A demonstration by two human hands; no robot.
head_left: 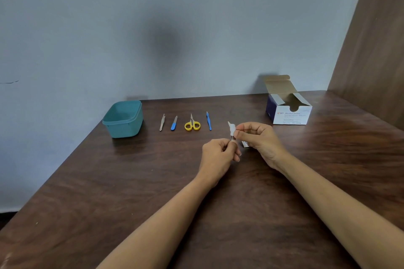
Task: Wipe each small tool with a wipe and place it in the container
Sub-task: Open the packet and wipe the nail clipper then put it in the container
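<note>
The first tool is being wiped. The left hand (217, 155) pinches a thin tool (231, 137) by its lower end, fingers curled round it, and holds it up above the tabletop (153, 181). The right hand (261, 139) pinches a white wipe (231, 128) round the tool's upper part, so the wipe hides most of it. What kind of tool it is I cannot tell; only a short dark length shows between the two hands.

Four more tools lie in a row on the tabletop, none of them wiped yet by the look of it: a metal tool (162, 122), a blue-handled tool (174, 123), yellow scissors (192, 124) and a slim blue tool (209, 121). The teal container (123, 119) stands at the left end of that row, open, with nothing visible inside. An open box (289, 108) of alcohol swabs sits to the right, and a torn wrapper (244, 143) lies just under the right hand.

The task is near its start. The next move calls for drawing the wipe along the full length of the tool, then carrying it left over the row and setting it down in the container without knocking the scissors.
</note>
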